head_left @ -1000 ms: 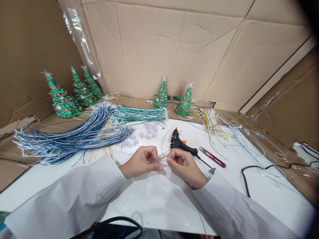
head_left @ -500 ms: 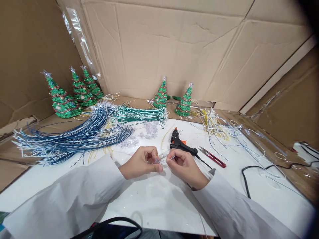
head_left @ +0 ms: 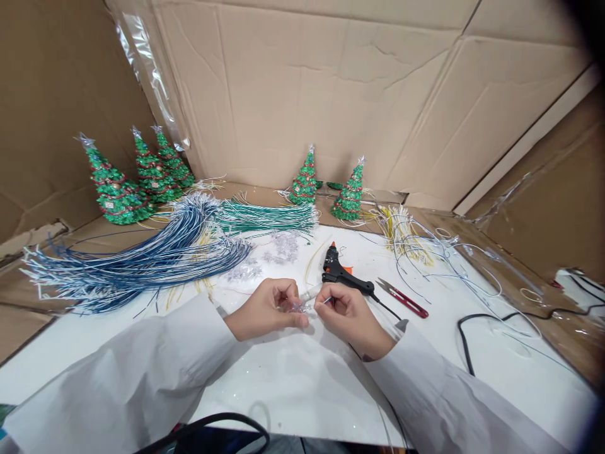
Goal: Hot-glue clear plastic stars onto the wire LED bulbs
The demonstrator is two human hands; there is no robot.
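Observation:
My left hand [head_left: 270, 308] pinches a small clear plastic star-like ornament [head_left: 297, 307] between thumb and fingers, partly hidden by them. Close by on its right, my right hand [head_left: 347, 313] has its thumb and forefinger pressed together on a thin pale strand [head_left: 326, 301], of which only a short bit shows. Just beyond my fingers lies a black hot glue gun [head_left: 344, 273] with an orange tip, and a whitish glue stick [head_left: 311, 292] shows beside my hands. More clear ornaments [head_left: 282, 247] are heaped behind my left hand.
Red-handled thread snips [head_left: 405, 299] lie right of the glue gun. Blue-and-white wires [head_left: 137, 271], green wires [head_left: 269, 216] and yellow wires [head_left: 401, 230] spread in bundles. Several small Christmas trees [head_left: 116, 189] stand along the cardboard wall [head_left: 307, 82]. A black cable [head_left: 466, 347] bends at right.
Both hands stay almost in place, with only slight finger movement around the ornament. The whole view shifts very slightly.

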